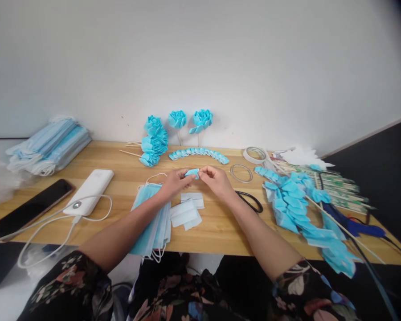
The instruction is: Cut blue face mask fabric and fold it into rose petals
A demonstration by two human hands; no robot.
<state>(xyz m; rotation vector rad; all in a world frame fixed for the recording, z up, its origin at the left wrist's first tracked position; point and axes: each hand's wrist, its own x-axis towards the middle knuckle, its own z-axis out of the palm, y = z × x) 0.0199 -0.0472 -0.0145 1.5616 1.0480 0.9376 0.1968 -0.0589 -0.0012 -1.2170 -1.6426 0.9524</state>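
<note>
At frame centre: small blue piece (192, 173) held at both ends

Forearms (259, 236) converge from the lower left and right over the bench (217, 236). Left hand (177, 183), fingers bent, grasps the piece's left end; right hand (215, 179) pinches the right. Piece sits between the grips, above pale sheets (186, 213) in frame.

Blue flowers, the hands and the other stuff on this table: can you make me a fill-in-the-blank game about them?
1. Between the left hand and right hand is a small piece coloured ____.
2. Right of the flower pile, the number of single flowers by the wall is ____.
3. Beside the white power bank lies a black ____.
4. The left forearm passes over a stack of blue face ____.

Missing words: blue; two; phone; masks.
</note>
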